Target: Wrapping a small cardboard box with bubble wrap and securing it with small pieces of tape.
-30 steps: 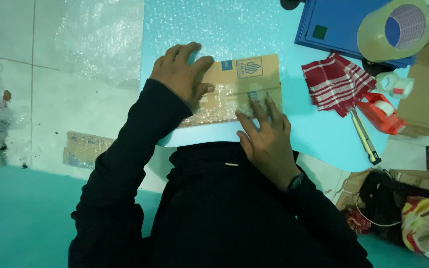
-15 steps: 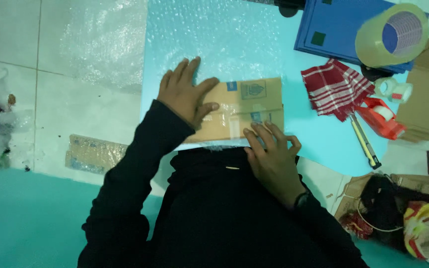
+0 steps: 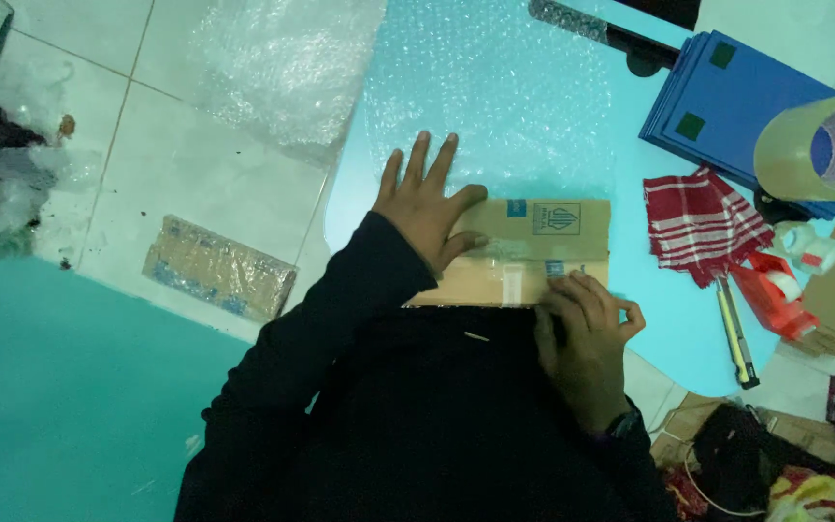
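Our left hand [image 3: 427,208] lies flat with fingers spread on the cardboard box [image 3: 524,253], which rests on the bubble wrap [image 3: 495,97] over the blue table [image 3: 669,319]. Our right hand [image 3: 587,333] presses curled fingertips on the box's near edge — neither hand grasps anything. To the right sit a tape roll [image 3: 823,145], a red checked cloth [image 3: 703,227] and blue folders [image 3: 727,97].

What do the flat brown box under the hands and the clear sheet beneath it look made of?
The flat brown box looks like matte cardboard, with glossy clear tape across it. The clear sheet looks like plastic bubble wrap: rows of small shiny bubbles over the blue table.
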